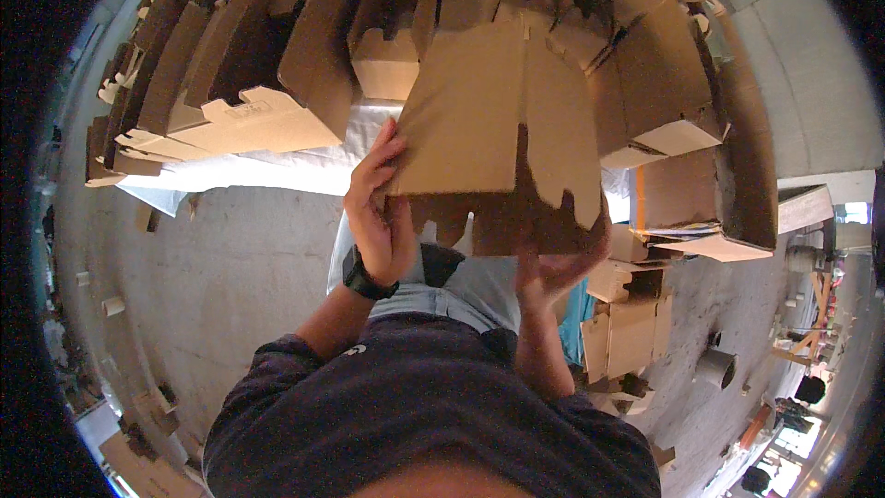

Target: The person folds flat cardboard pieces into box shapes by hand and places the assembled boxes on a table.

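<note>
Between my hands is a brown cardboard box (466,120), with cut-out tabs along its near edge and a slit running down its upper face. My left hand (383,207) presses against the box's left side, fingers up along the edge and thumb near the lower corner. At the lower right corner, my right hand (558,272) grips the box from below. Part of that hand is in shadow, and some of its fingers are hidden by the cardboard. A dark watch (367,275) is on my left wrist.
Rows of open cardboard boxes (313,65) stand on a white-covered table (277,171) ahead. More boxes (678,83) stack at the right, one (710,194) overhanging the edge. Folded cartons (631,327) lie on the floor at right, near a grey cylinder (716,367).
</note>
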Demonstrator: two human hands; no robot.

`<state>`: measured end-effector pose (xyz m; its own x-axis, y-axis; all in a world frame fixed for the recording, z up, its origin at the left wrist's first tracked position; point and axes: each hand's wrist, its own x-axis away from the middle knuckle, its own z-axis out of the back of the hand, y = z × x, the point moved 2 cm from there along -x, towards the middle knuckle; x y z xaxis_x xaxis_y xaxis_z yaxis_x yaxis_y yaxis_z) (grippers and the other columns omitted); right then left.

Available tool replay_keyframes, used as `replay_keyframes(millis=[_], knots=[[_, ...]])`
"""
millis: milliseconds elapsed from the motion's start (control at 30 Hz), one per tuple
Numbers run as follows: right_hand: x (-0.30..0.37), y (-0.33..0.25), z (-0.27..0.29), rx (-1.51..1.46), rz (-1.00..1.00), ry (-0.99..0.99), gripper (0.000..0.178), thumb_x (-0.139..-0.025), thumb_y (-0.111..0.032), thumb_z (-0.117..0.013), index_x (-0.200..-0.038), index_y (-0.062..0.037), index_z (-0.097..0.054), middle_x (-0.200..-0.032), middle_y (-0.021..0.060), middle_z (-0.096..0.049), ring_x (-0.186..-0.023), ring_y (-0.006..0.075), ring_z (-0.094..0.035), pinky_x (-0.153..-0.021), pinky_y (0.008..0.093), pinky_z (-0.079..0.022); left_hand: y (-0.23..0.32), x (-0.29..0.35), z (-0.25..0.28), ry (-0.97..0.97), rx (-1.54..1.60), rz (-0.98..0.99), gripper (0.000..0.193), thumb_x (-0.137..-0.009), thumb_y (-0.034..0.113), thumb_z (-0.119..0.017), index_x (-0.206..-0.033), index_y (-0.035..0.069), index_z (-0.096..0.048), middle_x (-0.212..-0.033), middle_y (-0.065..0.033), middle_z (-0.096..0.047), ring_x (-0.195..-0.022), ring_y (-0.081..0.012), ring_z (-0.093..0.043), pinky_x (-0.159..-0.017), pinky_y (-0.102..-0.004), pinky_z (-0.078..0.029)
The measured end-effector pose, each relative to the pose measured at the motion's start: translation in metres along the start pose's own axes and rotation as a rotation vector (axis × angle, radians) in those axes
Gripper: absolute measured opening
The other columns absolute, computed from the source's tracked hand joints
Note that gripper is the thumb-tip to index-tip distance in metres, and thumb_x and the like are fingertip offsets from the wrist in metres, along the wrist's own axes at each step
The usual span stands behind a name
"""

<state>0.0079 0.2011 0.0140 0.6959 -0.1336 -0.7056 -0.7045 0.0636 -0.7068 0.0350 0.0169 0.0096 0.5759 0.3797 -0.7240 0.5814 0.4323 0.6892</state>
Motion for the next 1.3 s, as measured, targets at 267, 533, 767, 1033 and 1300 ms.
replay_keyframes(millis=[267, 533, 767, 1033, 1300], knots=[[-0.013, 0.013, 0.02, 0.056, 0.135, 0.01, 0.044, -0.085, -0.019, -0.068, -0.124, -0.0127, -0.048, -0.139, 0.023, -0.034, -0.128, 0.0409, -0.04, -0.096, 0.0523, -0.047, -0.013, 0.0, 0.013, 0.039, 0.017, -0.154, 0.019, -0.09, -0.004, -0.047, -0.103, 0.006, -0.039, -0.111, -0.0197, -0.054, -0.125, -0.0406, -0.045, -0.104, -0.0499, -0.035], [-0.012, 0.007, 0.026, 0.225, 0.187, -0.096, 0.017, -0.087, 0.006, -0.051, -0.1, -0.0003, -0.06, -0.127, 0.0265, -0.046, -0.123, 0.0392, -0.046, -0.098, 0.0488, -0.047, -0.011, -0.003, 0.016, 0.075, -0.032, -0.083, 0.019, -0.086, -0.007, -0.047, -0.1, 0.004, -0.042, -0.108, -0.0176, -0.054, -0.123, -0.0399, -0.048, -0.103, -0.0482, -0.035], [-0.006, 0.008, 0.036, 0.159, 0.082, -0.142, 0.025, -0.084, -0.006, -0.062, -0.108, -0.0011, -0.063, -0.132, 0.026, -0.045, -0.123, 0.0401, -0.047, -0.103, 0.0519, -0.039, -0.013, -0.001, 0.017, 0.028, -0.024, 0.003, 0.02, -0.087, -0.006, -0.04, -0.105, 0.002, -0.045, -0.117, -0.0194, -0.055, -0.122, -0.0356, -0.049, -0.103, -0.044, -0.036], [-0.009, 0.009, 0.018, -0.2, -0.082, -0.339, 0.104, -0.072, -0.058, -0.071, -0.146, -0.0027, -0.021, -0.152, 0.0228, -0.017, -0.142, 0.0368, -0.014, -0.114, 0.0483, -0.009, -0.019, 0.011, 0.007, 0.128, 0.381, 0.505, 0.032, -0.091, -0.006, -0.042, -0.122, 0.002, -0.042, -0.124, -0.014, -0.054, -0.114, -0.0242, -0.054, -0.096, -0.0364, -0.044], [-0.009, 0.018, 0.027, -0.144, -0.362, -0.032, 0.086, -0.079, -0.043, -0.07, -0.141, 0.0011, -0.03, -0.147, 0.0199, -0.032, -0.136, 0.0304, -0.031, -0.112, 0.0438, -0.022, -0.047, 0.049, 0.015, 0.022, 1.519, 1.134, 0.051, -0.098, 0.039, -0.035, -0.133, 0.002, -0.043, -0.13, -0.0143, -0.052, -0.111, -0.0295, -0.056, -0.089, -0.0429, -0.049]])
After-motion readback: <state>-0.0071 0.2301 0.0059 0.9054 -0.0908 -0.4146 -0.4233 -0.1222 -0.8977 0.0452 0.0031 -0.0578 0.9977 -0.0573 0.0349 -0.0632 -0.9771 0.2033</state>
